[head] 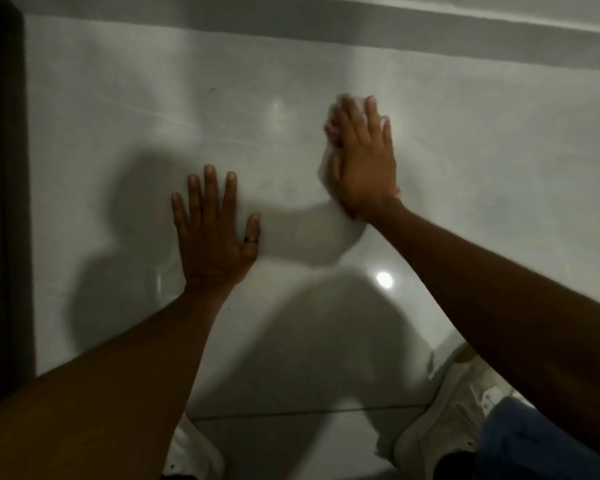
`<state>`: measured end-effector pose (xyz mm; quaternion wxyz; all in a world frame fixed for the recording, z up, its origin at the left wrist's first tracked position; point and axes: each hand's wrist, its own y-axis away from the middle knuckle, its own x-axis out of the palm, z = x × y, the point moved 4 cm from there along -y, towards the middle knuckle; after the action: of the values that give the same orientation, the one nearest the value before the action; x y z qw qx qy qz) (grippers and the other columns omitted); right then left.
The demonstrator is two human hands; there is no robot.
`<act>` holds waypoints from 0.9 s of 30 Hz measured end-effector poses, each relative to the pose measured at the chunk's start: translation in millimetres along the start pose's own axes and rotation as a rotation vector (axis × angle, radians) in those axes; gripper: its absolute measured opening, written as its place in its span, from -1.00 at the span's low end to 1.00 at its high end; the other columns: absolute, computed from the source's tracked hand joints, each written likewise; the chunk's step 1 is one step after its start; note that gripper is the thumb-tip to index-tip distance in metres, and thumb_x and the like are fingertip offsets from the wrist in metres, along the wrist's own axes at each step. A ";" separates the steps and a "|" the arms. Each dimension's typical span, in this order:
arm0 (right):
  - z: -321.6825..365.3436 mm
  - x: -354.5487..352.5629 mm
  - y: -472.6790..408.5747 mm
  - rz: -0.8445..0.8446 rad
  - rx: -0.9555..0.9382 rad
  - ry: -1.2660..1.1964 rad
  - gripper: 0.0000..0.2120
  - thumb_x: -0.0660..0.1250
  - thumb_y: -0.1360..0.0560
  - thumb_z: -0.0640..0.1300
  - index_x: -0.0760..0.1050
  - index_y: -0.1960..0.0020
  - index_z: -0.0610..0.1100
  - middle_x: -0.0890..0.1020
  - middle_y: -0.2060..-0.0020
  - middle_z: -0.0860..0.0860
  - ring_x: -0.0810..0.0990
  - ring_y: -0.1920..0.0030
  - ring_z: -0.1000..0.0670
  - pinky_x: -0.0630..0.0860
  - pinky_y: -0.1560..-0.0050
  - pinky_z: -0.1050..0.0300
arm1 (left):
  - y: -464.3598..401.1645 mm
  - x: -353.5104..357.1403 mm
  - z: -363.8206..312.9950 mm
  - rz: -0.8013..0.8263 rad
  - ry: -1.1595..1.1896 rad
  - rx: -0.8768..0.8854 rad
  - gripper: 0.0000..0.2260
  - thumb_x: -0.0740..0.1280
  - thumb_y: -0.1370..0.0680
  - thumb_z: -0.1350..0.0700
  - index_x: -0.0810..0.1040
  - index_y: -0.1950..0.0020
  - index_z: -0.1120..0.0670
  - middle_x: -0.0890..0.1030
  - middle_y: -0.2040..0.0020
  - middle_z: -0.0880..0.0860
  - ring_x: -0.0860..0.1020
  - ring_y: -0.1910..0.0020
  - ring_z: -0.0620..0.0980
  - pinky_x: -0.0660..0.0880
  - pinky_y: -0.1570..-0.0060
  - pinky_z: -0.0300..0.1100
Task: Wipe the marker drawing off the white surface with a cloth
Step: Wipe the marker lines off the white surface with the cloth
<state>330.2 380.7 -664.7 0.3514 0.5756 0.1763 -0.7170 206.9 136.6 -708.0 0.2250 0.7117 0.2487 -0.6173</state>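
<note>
The white surface (465,140) is a glossy floor that fills most of the view. My right hand (364,164) lies flat on it at centre right, pressing down a pale cloth (329,131) whose blurred edge shows at the fingertips and along the left of the palm. My left hand (212,233) is spread flat on the bare floor to the left, fingers apart, a dark ring on the thumb, holding nothing. Only faint grey smudges (274,183) and a small dark fleck (212,89) show on the floor; no clear marker lines are visible.
A dark upright edge (0,202) runs down the left side. A wall base (395,32) crosses the top. White shoes (444,410) and a blue trouser leg (534,445) are at the bottom right. A tile joint (309,412) crosses near the bottom.
</note>
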 end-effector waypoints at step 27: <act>170.8 0.4 87.5 0.495 0.176 -0.329 -0.37 0.36 -0.59 -0.08 0.29 -0.61 -0.15 0.46 -0.54 -0.18 0.43 -0.51 -0.24 0.44 -0.50 -0.26 | 88.2 -115.9 39.3 0.821 0.186 -0.271 -0.37 -0.04 -0.76 -0.23 -0.11 -0.78 -0.05 -0.21 -0.78 0.11 -0.24 -0.75 0.23 -0.16 -0.72 0.19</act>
<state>272.2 207.8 -604.8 0.4880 0.5055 -0.0912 -0.7057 219.3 34.7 -597.4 0.5197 0.7679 0.0434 -0.3720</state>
